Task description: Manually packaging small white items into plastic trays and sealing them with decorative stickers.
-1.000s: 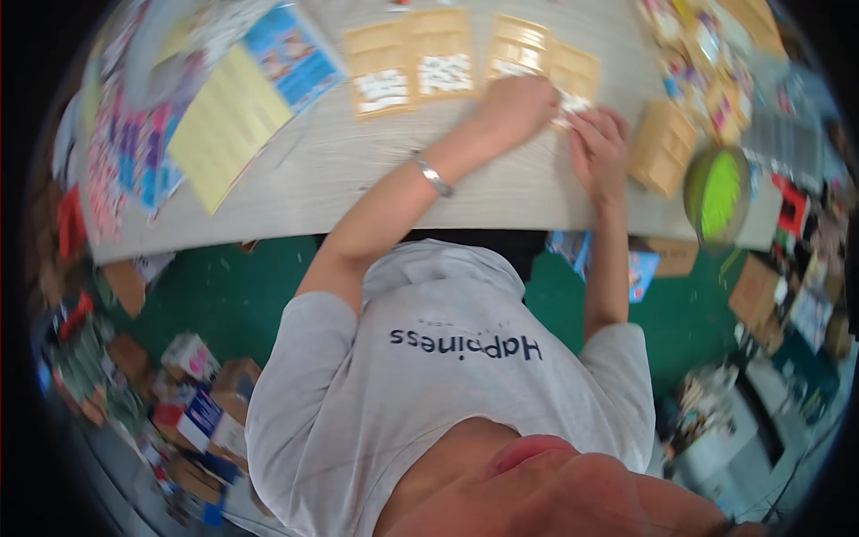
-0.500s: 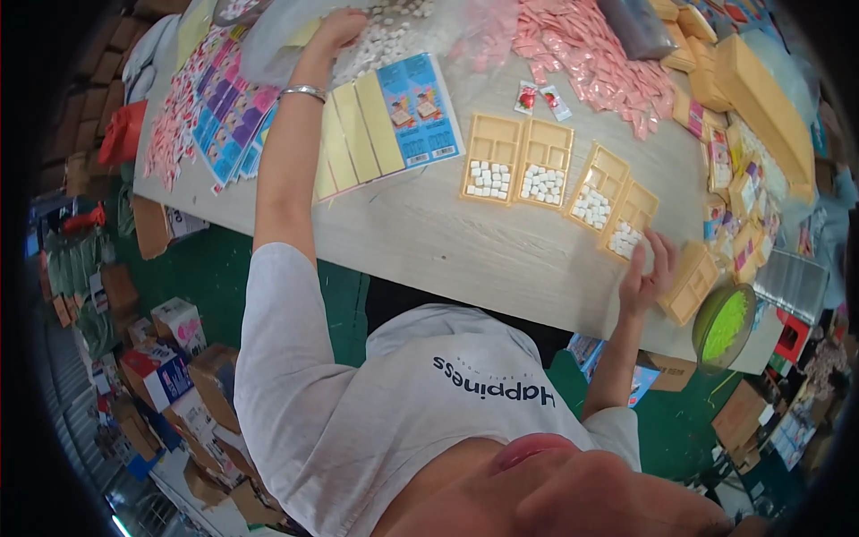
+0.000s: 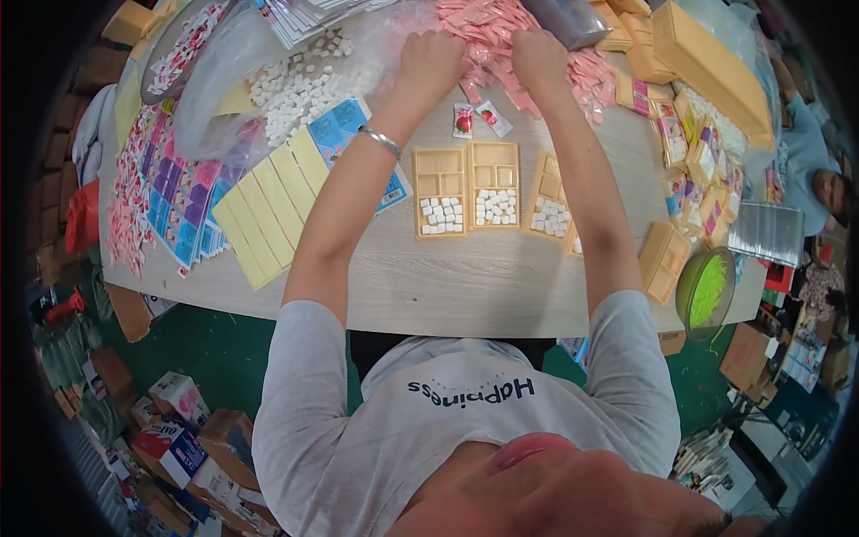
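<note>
Beyond the yellow trays (image 3: 438, 162), I am seeing my left hand (image 3: 433, 61) and right hand (image 3: 540, 61) at the pink packets (image 3: 488, 29), and cannot tell whether either is grasping any.

The left hand (image 3: 434, 63) has moved from beside the loose white cubes (image 3: 295, 94) to the left part of the pink packets (image 3: 481, 31). The right hand (image 3: 540, 61) has gone from beside the rightmost tray (image 3: 569, 251) up to the same packets, and its forearm (image 3: 583, 170) now hides most of that tray. The view has shifted, bringing in a stack of printed sheets (image 3: 313, 20) and more of a co-worker (image 3: 807, 139) at the right
</note>
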The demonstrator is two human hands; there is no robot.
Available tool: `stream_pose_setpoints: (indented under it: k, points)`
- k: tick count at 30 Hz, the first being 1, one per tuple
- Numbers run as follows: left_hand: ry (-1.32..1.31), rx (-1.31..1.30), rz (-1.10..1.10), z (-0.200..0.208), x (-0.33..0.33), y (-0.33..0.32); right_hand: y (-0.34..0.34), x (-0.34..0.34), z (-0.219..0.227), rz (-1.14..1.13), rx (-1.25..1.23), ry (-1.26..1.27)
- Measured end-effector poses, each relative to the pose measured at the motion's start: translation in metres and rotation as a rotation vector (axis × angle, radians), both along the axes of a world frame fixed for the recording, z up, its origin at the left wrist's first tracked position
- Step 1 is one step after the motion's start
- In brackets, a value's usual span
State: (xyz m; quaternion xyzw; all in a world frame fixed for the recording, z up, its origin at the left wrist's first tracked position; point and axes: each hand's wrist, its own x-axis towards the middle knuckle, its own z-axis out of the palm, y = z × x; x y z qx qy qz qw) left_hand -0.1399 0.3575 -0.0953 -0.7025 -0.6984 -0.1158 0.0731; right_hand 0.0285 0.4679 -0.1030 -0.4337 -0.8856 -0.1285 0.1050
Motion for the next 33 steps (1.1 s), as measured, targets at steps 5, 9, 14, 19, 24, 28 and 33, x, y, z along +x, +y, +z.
stream_pose_setpoints:
  k: [5, 9, 14, 19, 24, 28, 33]
  points:
    - [-0.067, 0.014, 0.045, -0.013, 0.01, 0.004, 0.004, 0.047, 0.006, 0.121, -0.178, 0.408]
    - [0.034, 0.157, 0.003, -0.026, 0.003, -0.005, -0.018, 0.056, 0.032, 0.194, -0.046, 0.653]
    - [0.124, 0.14, -0.028, -0.031, -0.007, 0.007, -0.067, 0.074, 0.033, 0.42, -0.369, 0.571]
    - [-0.127, 0.249, -0.139, 0.001, 0.004, -0.007, -0.116, 0.083, 0.033, 0.254, -0.964, 0.424]
    - [-0.744, 0.278, -0.042, 0.023, 0.005, -0.025, -0.12, 0.082, 0.011, 0.439, -0.543, 0.255]
    - [-1.034, -0.138, 0.034, 0.029, -0.007, -0.058, -0.09, 0.071, 0.011, 0.285, -0.435, 0.44]
    - [-0.923, -0.283, 0.019, 0.008, -0.014, -0.065, -0.034, 0.041, 0.011, 0.258, -0.056, 0.323]
